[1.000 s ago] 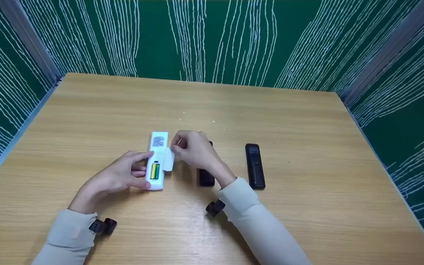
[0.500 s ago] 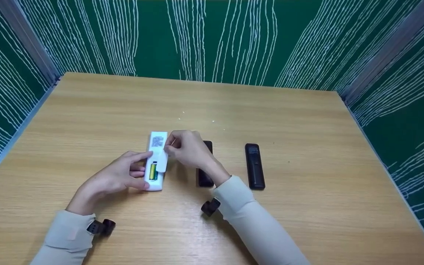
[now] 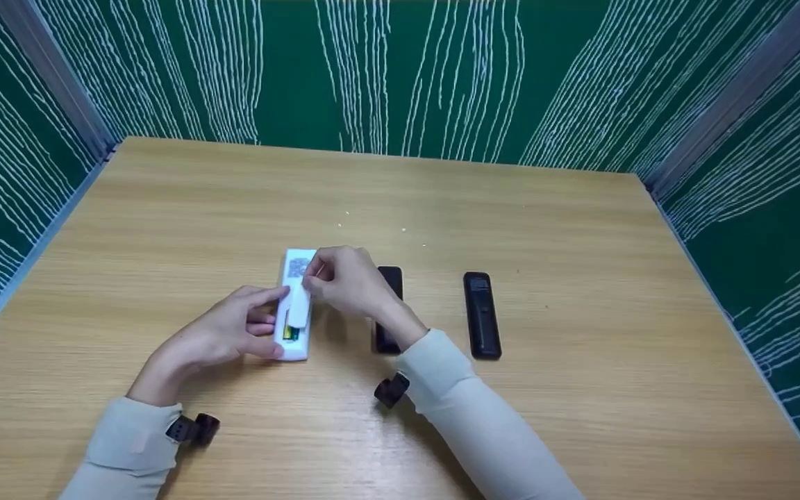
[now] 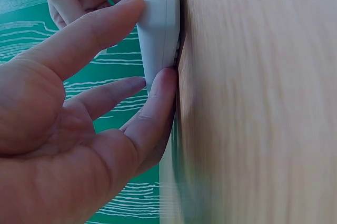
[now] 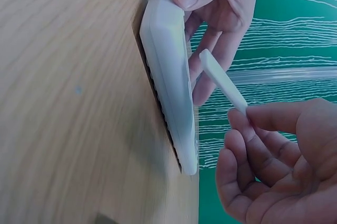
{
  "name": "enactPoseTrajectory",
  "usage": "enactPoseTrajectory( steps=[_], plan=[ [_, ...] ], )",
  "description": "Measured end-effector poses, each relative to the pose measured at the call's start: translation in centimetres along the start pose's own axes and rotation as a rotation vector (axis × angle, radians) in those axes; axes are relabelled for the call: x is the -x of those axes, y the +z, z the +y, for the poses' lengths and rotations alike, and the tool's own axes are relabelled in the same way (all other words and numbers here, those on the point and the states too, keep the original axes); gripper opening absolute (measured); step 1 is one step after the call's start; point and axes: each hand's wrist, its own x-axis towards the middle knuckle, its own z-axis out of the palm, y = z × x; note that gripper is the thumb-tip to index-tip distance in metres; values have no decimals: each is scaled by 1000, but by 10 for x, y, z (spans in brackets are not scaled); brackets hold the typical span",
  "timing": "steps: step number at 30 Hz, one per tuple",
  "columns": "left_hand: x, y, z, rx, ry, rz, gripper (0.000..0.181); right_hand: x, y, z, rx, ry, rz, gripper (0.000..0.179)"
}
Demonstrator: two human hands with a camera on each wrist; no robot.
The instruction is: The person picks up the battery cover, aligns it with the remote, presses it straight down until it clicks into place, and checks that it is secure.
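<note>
A white remote control [image 3: 294, 352] lies face down on the table, its battery compartment uncovered at the near end. My left hand [image 3: 223, 330] holds it along the left side, thumb at the near corner and index finger on the back. My right hand [image 3: 353, 281] pinches the white battery cover [image 3: 299, 310] between thumb and index finger. In the right wrist view the cover [image 5: 224, 80] is tilted and apart from the remote's back. Batteries [image 3: 290, 333] with yellow and green wrapping show in the compartment, partly hidden under the cover.
A black remote [image 3: 389, 340] lies just right of the white one, partly hidden by my right hand and wrist. Another black remote [image 3: 482, 316] lies further right. Small white specks dot the wooden table [image 3: 546, 417] beyond. Green walls enclose its back and sides.
My right hand has moved left with the battery cover, from beside the white remote to over the compartment, hiding more of the batteries. My left hand has stayed in place.
</note>
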Motion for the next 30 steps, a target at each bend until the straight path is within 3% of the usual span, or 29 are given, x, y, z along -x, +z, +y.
enactPoseTrajectory(
  steps=[21, 30],
  plan=[
    [0, 0, 2, -3, -11, -12, 98, 0, 8, -7, 19, 2, -46, 7],
    [2, 2, 3, -11, 17, -4, 96, 0, 12, -7, 27, -14, -39, 7]
  ],
)
